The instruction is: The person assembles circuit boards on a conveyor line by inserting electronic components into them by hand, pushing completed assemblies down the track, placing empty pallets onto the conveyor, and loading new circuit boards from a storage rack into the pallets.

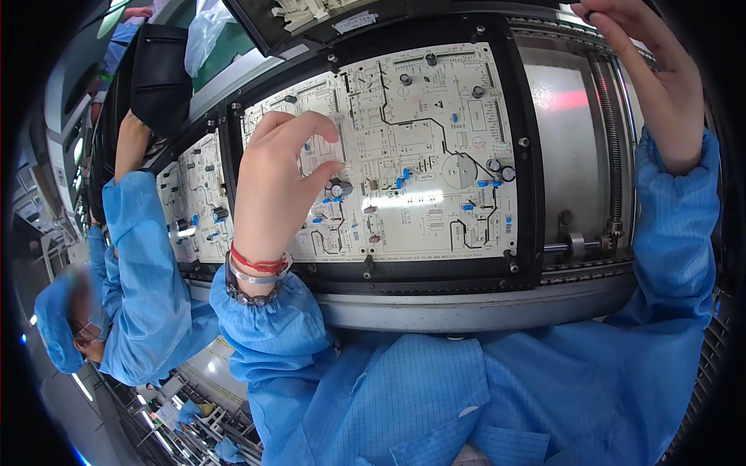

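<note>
A white circuit board (420,225) lies in a black frame (527,194) in front of me, with capacitors and small blue parts standing on it. My left hand (284,167) hovers over the board's left half, near a dark round capacitor (339,188). Its thumb and forefinger curve toward each other with a gap between them, and I see nothing in it. Up at the far right, my right hand (660,81) has its fingers pinched at a small dark thing (589,15), cut off by the picture's edge and too small to name.
Right of the frame lie a metal plate (556,132) and a threaded rod (602,109). A metal rail (466,311) runs along the near side. A dark bin (295,15) stands at the back. On the left, a co-worker's sleeve (144,225) reaches past another board (198,182) to a black box (161,74).
</note>
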The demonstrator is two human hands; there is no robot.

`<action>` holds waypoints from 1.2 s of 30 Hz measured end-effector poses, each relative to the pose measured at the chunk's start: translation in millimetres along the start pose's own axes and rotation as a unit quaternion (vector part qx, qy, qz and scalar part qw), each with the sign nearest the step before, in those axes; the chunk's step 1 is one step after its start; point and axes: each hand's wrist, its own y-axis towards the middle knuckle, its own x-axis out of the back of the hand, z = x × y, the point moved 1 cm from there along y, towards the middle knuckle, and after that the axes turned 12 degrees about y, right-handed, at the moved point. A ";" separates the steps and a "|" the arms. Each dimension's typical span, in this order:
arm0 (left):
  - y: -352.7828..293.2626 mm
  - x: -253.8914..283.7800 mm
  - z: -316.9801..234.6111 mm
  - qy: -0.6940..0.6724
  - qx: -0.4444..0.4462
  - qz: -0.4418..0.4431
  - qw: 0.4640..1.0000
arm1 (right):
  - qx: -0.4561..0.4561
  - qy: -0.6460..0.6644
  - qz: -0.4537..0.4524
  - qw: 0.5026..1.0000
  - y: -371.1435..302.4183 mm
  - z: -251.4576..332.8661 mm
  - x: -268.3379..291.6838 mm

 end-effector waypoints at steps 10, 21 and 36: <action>2.9 -1.3 4.1 -0.029 -0.083 0.064 0.994 | 0.045 0.074 0.130 0.988 -0.2 -33.3 0.5; 94.5 14.9 -9.8 -0.177 -0.334 -0.327 0.866 | -0.012 0.147 0.200 0.969 -19.1 -22.6 -18.6; 102.7 2.2 -6.7 -0.005 -0.091 -0.147 0.985 | 0.085 0.219 0.288 0.929 -61.4 28.5 -85.3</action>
